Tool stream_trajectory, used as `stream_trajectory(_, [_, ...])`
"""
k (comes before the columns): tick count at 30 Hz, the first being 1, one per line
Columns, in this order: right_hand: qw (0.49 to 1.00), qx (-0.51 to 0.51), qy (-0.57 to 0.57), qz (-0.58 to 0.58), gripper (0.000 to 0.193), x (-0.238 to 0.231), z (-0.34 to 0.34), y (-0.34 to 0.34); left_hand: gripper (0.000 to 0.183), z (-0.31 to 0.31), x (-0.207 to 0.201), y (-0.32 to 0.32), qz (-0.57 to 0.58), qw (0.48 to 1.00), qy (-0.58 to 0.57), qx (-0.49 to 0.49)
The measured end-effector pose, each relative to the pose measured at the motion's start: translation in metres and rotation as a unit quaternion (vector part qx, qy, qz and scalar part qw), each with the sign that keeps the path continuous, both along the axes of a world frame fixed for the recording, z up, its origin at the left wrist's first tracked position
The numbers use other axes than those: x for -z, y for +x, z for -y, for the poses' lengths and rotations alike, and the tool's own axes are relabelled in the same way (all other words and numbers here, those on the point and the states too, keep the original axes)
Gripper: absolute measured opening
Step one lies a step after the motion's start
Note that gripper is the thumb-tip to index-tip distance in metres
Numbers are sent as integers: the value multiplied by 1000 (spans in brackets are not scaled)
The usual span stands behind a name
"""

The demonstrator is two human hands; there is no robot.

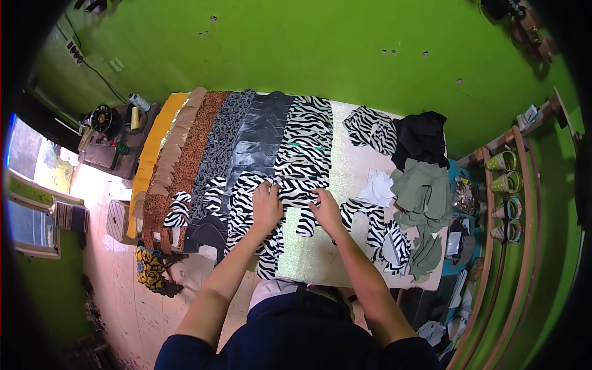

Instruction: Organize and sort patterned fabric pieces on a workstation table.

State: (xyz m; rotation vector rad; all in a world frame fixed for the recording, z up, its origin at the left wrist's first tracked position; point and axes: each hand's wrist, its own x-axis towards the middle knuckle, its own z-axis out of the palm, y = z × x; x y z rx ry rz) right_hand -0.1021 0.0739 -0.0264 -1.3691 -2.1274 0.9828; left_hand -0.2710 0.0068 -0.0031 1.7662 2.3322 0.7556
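Observation:
A zebra-print fabric piece (297,192), cut in a U shape, lies across the table between my hands. My left hand (267,208) has its fingers bent and closed on the piece's left part. At its right edge, my right hand (325,211) pinches the same piece between thumb and fingers. Just beyond runs an overlapping row of zebra-print cut pieces (304,132). More zebra-print fabric (256,243) lies under and beside my left wrist. Loose zebra-print scraps (376,223) sit to the right of my right hand.
Rows of black (262,129), leopard-print (196,142) and yellow (157,142) pieces cover the table's left side. Olive (422,191) and black cloth (420,135) pile up at right. A sandal rack (524,179) stands at the right wall, a small machine table (114,148) at left.

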Motion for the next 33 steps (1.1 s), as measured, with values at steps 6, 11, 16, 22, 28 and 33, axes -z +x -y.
stream_trajectory(6, [988,-6,148,30,33,-16,0,55,31,-19,-12,41,-1,987,54,149])
stream_trajectory(11, [958,49,222,177,41,-18,-4,110,20,-43,2,83,27,966,36,253])
stream_trajectory(16, [952,3,220,212,33,-16,-14,130,30,-53,8,126,30,964,-51,260])
stream_trajectory(22, [964,-21,236,123,30,-33,-10,134,50,-48,3,143,24,968,-96,232])
stream_trajectory(28, [963,-38,250,93,25,-54,-1,144,47,-32,-18,152,56,976,-22,211])
stream_trajectory(33, [966,-105,224,69,24,-60,21,153,48,8,-26,147,60,975,-15,213])
